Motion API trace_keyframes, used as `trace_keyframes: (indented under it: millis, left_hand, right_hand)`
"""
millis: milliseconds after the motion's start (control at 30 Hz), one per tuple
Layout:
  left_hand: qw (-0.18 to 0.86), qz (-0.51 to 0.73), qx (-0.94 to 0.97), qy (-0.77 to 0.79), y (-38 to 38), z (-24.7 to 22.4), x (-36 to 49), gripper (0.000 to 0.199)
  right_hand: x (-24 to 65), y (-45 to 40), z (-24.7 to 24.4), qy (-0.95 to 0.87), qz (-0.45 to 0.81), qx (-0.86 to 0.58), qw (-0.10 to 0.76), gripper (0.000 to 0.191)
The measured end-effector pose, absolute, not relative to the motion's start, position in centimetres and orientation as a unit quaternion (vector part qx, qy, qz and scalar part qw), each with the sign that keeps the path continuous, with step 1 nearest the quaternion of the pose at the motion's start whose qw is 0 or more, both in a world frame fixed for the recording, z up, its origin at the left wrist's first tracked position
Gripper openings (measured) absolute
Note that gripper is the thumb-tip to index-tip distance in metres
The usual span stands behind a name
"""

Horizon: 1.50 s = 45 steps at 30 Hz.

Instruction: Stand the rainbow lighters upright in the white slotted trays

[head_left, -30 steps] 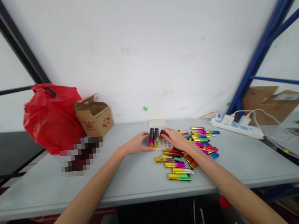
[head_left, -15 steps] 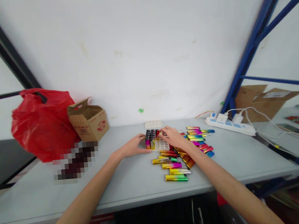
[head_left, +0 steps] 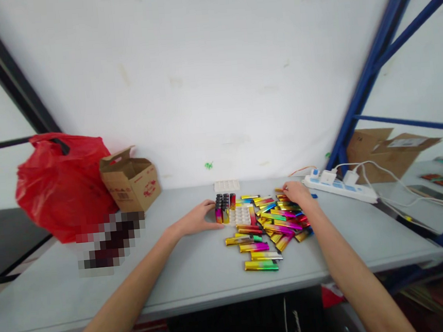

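A white tray with rows of small pockets lies mid-table. Its left part holds upright black-topped lighters. My left hand curves round the left end of the tray, thumb along the front corner and fingers behind, steadying it. To the right spreads a pile of shiny multicoloured lighters, mostly gold blended with pink, green, red or blue. At the far side of that pile, my right hand has its fingertips closed on the end of a gold lighter, partly hidden by the fingers.
Against the wall lies a second white tray. A power strip with white plugs and cables is at right. An open cardboard box and a red plastic bag stand at left. A blue metal frame rises at right.
My right hand has moved right from the tray to the back of the lighter pile, uncovering the tray's pockets and more lighters. The left hand stays at the tray.
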<state>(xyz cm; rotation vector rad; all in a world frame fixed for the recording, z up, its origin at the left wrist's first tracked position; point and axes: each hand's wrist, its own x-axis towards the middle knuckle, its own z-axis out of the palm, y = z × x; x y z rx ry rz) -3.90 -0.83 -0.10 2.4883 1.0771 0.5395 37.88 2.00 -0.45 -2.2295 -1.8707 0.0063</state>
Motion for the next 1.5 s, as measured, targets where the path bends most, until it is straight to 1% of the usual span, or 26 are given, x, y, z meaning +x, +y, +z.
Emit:
trace_keyframes:
  millis: [100,233,300,367,433,500,600,733,833,900,1033,1100,1233,1400,1500]
  left_hand:
    - [0.192,0.193,0.882,0.384,-0.9,-0.1,-3.9,0.080]
    - [0.192,0.190,0.880,0.391,-0.8,-0.1,-3.9,0.082]
    - [0.192,0.185,0.880,0.392,-0.8,-0.1,-3.9,0.084]
    - [0.191,0.185,0.882,0.389,-0.8,-0.2,-3.9,0.083]
    - [0.189,0.188,0.884,0.385,-0.8,-0.2,-3.9,0.082]
    - [0.190,0.190,0.884,0.383,-0.7,-0.3,-3.9,0.082]
    - [0.193,0.190,0.883,0.383,-0.6,-0.4,-3.9,0.083]
    - [0.197,0.195,0.882,0.381,-0.6,-0.4,-3.8,0.084]
    - [0.197,0.200,0.882,0.378,-0.7,-0.3,-3.8,0.084]
    - [0.198,0.203,0.882,0.377,-0.8,-0.2,-3.8,0.084]
    - [0.198,0.202,0.882,0.376,-1.0,0.0,-3.7,0.081]
    - [0.198,0.200,0.883,0.376,-1.1,0.1,-3.7,0.081]
    - [0.204,0.208,0.879,0.378,-1.0,-0.1,-3.7,0.081]
    - [0.216,0.221,0.871,0.382,-0.9,-0.6,-3.9,0.079]
    - [0.213,0.229,0.868,0.387,-0.9,-0.8,-3.9,0.078]
  right_hand:
    - [37.2,2.1,-0.3,-0.654,0.006,-0.744,0.137,0.025]
    - [35.8,2.0,0.3,-0.687,0.004,-0.701,0.191,0.036]
    - [34.7,1.8,0.6,-0.713,0.024,-0.650,0.260,0.037]
    - [33.4,1.6,0.7,-0.727,0.067,-0.581,0.360,0.037]
    - [32.0,1.4,0.7,-0.713,0.120,-0.532,0.440,0.042]
    - [30.5,1.1,0.7,-0.685,0.175,-0.517,0.483,0.052]
    - [28.6,0.3,0.7,-0.655,0.270,-0.487,0.511,0.061]
    - [26.7,-0.7,0.7,-0.625,0.420,-0.418,0.508,0.061]
    - [25.7,-1.0,0.5,-0.627,0.444,-0.409,0.493,0.059]
    - [25.3,-1.0,0.4,-0.635,0.407,-0.437,0.491,0.059]
    - [24.9,-0.9,0.4,-0.688,0.268,-0.476,0.478,0.062]
    - [24.7,-1.0,0.4,-0.704,0.228,-0.488,0.463,0.063]
    - [24.1,-1.4,0.3,-0.706,0.195,-0.513,0.448,0.054]
    - [23.8,-1.6,0.0,-0.709,0.184,-0.518,0.442,0.042]
    - [24.1,-1.7,-0.2,-0.736,0.178,-0.507,0.413,0.039]
